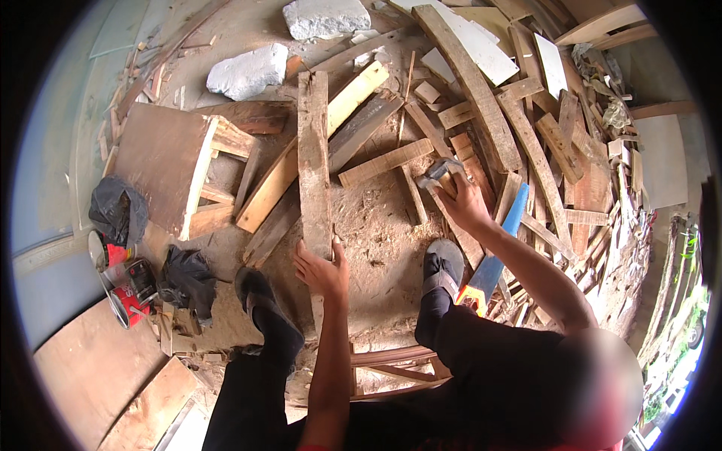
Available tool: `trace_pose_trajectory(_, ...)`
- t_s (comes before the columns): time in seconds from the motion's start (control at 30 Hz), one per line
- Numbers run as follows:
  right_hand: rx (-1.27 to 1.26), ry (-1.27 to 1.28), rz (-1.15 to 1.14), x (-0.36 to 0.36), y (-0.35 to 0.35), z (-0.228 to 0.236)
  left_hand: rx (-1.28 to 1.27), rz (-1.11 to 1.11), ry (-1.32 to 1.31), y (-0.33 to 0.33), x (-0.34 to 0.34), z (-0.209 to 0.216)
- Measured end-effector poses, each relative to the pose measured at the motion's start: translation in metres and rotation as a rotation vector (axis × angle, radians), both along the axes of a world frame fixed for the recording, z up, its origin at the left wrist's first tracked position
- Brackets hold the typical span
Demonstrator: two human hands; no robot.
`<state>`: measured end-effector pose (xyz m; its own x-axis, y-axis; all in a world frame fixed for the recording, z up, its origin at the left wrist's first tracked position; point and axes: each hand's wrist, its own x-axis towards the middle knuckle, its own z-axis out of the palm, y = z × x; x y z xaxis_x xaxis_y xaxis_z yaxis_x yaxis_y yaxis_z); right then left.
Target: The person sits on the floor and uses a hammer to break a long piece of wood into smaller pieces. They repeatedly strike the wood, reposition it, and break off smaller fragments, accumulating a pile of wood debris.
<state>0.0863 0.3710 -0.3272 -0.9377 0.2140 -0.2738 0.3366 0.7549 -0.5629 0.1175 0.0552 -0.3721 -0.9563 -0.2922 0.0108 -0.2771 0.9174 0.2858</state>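
Observation:
My left hand [323, 272] grips the lower part of a long, weathered wooden plank [313, 150], fingers on its left edge and thumb on its right. The plank points away from me between my feet. Off to the right, my right hand [461, 201] is closed around a small grey-and-dark tool [442, 174] with a yellowish part; its exact kind is unclear. That tool is above some wood pieces, apart from the plank. Below my right forearm is a handsaw with a blue blade [492, 267] and an orange-yellow handle [472, 298].
Scrap boards [526, 143] are heaped along the right. Two whitish blocks [248, 71] lie at the far side. A wooden box-like frame [162, 161], black plastic bags [188, 276] and red cans [124, 301] are at left. My sandalled feet [442, 263] stand on dusty ground.

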Motion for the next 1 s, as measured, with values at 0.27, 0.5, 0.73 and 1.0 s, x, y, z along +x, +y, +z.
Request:
trace_pose_trajectory(0.27, 0.392, 0.296, 0.7, -0.096, 0.014, -0.04, -0.013, -0.029, 0.079, 0.002, -0.001, -0.016)
trace_pose_trajectory(0.5, 0.304, 0.38, 0.746, -0.077, 0.055, -0.075, -0.021, -0.053, 0.043, 0.009, -0.001, -0.02)
trace_pose_trajectory(0.73, -0.173, 0.199, -0.144, -0.035, 0.07, 0.055, -0.026, -0.011, 0.096, -0.006, 0.001, -0.026)
trace_pose_trajectory(1.0, -0.461, 0.439, -0.51, 0.003, 0.208, 0.047, 0.014, -0.021, 0.105, -0.003, 0.001, -0.026)
